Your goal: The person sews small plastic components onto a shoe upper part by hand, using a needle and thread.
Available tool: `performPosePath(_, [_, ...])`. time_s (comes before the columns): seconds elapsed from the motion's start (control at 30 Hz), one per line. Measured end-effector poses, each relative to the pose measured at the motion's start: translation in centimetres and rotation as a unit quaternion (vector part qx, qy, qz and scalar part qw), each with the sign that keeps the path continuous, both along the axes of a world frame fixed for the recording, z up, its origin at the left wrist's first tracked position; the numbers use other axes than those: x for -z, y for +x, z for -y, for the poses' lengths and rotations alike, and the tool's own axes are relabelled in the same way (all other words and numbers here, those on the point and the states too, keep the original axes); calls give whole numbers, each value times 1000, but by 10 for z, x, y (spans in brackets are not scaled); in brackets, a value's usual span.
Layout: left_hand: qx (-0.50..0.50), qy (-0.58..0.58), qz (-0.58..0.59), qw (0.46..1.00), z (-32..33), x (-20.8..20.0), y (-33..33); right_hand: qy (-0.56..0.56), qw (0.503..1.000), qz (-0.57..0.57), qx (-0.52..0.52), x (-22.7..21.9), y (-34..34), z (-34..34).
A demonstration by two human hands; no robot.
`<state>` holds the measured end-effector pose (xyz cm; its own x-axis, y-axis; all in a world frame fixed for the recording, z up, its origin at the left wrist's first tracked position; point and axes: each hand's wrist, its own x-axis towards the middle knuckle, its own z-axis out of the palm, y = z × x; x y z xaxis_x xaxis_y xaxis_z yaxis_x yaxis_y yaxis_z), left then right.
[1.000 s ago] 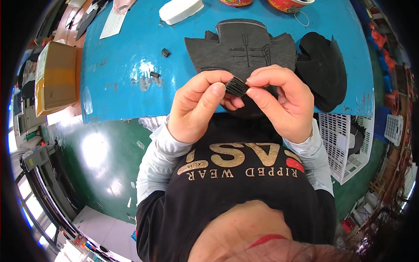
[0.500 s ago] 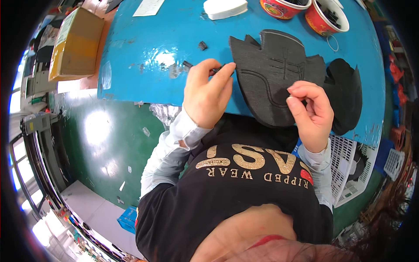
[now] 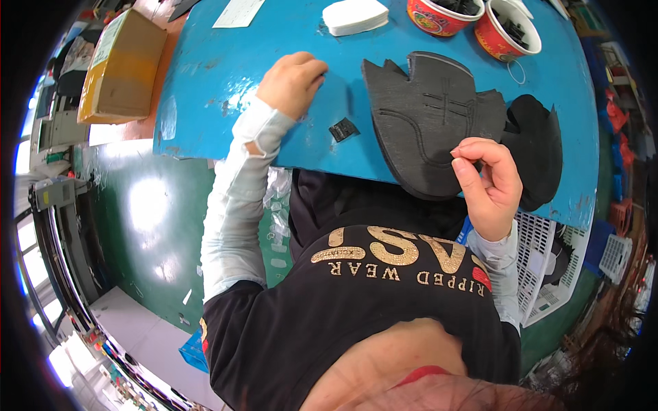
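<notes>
A stack of black stitched panels (image 3: 418, 116), shaped like shoe uppers, lies on the blue table (image 3: 226, 130) in front of me. Over its lower right edge, my right hand (image 3: 492, 179) is closed in a pinch of thumb and forefinger; anything between the tips is too small to make out. My left hand (image 3: 293, 85) is further off to the left, above the table, its fingers curled together and pointing down. What it holds, if anything, is hidden. A small black label (image 3: 343, 130) lies flat between my left hand and the panels.
Two red-and-white tubs (image 3: 508, 31) of small black pieces stand at the far right. A white stack of cards (image 3: 355, 16) and a paper slip (image 3: 239, 12) lie at the back. More black panels (image 3: 538, 151) are at right, a taped carton (image 3: 123, 68) at left, a white crate (image 3: 558, 267) below.
My left hand has let go of the small black label, which now lies on the table, and has moved away to the far left. My right hand has hardly moved.
</notes>
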<state>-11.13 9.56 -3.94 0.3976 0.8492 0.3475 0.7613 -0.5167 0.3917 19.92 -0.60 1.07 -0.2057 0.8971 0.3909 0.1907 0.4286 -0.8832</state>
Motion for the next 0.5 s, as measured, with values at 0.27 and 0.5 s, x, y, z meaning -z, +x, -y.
performPosePath(0.27, [153, -289, 615, 717, 81, -46, 87, -26, 995, -92, 14, -9, -23, -6])
performPosePath(0.5, [166, -302, 637, 690, 87, -37, 112, -43, 992, -113, 21, -8, -21, -4])
